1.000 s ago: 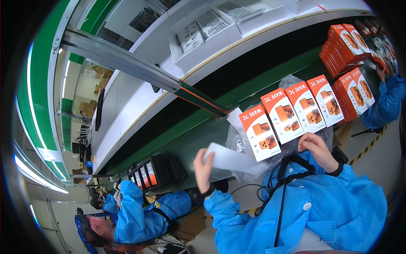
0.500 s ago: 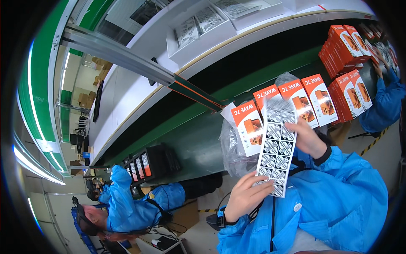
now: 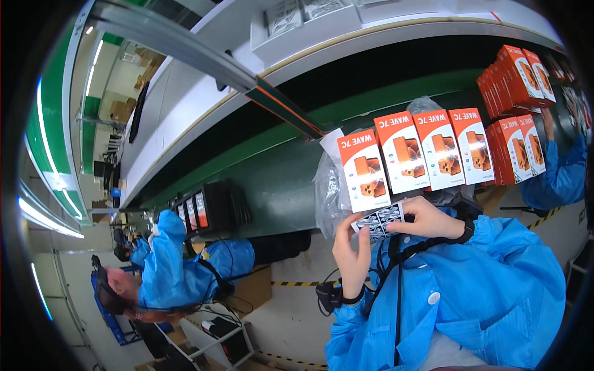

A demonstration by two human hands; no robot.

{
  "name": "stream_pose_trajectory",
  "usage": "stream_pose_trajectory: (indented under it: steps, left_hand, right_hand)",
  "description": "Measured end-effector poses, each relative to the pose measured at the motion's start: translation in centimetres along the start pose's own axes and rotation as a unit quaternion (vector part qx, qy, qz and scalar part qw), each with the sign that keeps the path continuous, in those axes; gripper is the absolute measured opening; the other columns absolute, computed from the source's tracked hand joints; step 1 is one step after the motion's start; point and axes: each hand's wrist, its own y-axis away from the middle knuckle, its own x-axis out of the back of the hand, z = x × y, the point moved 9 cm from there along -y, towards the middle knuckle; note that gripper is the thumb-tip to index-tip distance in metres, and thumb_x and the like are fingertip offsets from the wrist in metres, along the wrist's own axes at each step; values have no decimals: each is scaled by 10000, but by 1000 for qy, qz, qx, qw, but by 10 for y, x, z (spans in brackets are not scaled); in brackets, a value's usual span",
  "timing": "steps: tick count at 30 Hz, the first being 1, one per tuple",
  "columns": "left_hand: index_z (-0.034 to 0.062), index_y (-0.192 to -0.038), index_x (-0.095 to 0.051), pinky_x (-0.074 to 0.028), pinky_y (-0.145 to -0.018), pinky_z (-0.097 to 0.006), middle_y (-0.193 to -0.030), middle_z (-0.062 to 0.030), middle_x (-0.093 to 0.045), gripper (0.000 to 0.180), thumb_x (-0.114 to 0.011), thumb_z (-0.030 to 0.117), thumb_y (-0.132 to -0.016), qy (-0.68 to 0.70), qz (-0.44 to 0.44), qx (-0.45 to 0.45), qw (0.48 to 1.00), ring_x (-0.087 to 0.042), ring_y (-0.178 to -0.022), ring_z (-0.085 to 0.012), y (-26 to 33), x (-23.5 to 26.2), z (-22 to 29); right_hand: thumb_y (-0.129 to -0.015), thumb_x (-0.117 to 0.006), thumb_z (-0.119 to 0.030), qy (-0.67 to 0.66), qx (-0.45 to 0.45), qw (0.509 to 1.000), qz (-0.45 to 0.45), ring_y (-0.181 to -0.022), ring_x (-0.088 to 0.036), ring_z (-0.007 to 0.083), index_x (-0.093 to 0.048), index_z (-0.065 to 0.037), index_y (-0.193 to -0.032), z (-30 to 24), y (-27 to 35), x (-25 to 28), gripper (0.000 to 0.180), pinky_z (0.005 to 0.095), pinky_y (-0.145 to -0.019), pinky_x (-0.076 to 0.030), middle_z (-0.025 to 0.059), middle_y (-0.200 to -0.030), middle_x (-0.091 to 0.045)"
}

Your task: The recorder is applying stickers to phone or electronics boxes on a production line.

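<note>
Between my hands, in front of my chest, is a sheet of black-and-white patterned stickers (image 3: 380,221), now looking short, as if folded or curled over. My left hand (image 3: 351,253) grips its left end, with the thumb below and fingers behind. At the other end, my right hand (image 3: 433,221) pinches it with the thumb on the face. Just beyond the sheet stands a row of several orange-and-white phone boxes (image 3: 365,176); neither hand clearly touches them. The back of the sheet is hidden.
More orange-and-white boxes (image 3: 513,77) are stacked at the right, near a co-worker's blue sleeve (image 3: 557,176). Clear plastic bags (image 3: 330,191) lie by the row on the green bench (image 3: 278,204). A white tray (image 3: 303,31) sits on the shelf above. Another co-worker (image 3: 185,272) is at left.
The sticker sheet was long and held upright in front of the boxes; it is now lower and shortened, folded or curled. My hands have come closer together and the boxes are uncovered.
</note>
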Motion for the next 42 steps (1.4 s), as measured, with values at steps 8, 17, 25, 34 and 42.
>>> stream_pose_trajectory:
  steps: [8, 17, 25, 34, 42]
  left_hand:
    - [-38, -1033, -568, -438, -712, -192, -907, -70, -641, 146, -575, 20, -899, 221, 82, 67, 969, -577, -811, -70, 17, 10, -20]
    - [-71, -993, -588, -461, -767, -243, -955, -92, -584, 142, -598, -6, -867, 77, 79, 14, 994, -558, -857, -135, 15, 28, -23]
    - [-57, -957, -600, -449, -784, -260, -954, -111, -584, 107, -579, 16, -882, 101, 84, -5, 991, -554, -878, -168, 10, 34, -25]
    - [-48, -956, -601, -466, -742, -270, -935, -123, -602, 110, -582, 31, -881, 38, 67, -16, 997, -583, -835, -183, 6, 37, -28]
    - [-37, -946, -607, -464, -714, -260, -908, -113, -606, 96, -585, 24, -875, 29, 76, 7, 997, -586, -814, -174, 4, 38, -33]
  right_hand:
    - [-937, -553, -110, -213, -78, 972, 64, -726, -527, 7, -592, 44, -884, 19, -14, -8, 167, 183, -605, -438, -24, -789, -590]
    - [-729, -722, -52, 187, 133, 954, 194, -904, -531, 216, -531, -40, -971, -47, -26, -3, 308, 311, -789, -407, 77, -894, -572]
    - [-759, -706, -70, 149, 162, 973, 63, -859, -592, 238, -616, -26, -974, -54, -39, -42, 238, 320, -746, -478, 88, -925, -605]
    - [-805, -694, -53, -42, -9, 999, 8, -852, -632, 131, -591, -11, -924, -17, -49, -44, 163, 266, -770, -518, 58, -901, -622]
    - [-815, -673, -17, -75, -47, 996, -5, -882, -622, 128, -569, 12, -901, -8, -55, -46, 138, 271, -823, -534, 58, -925, -610]
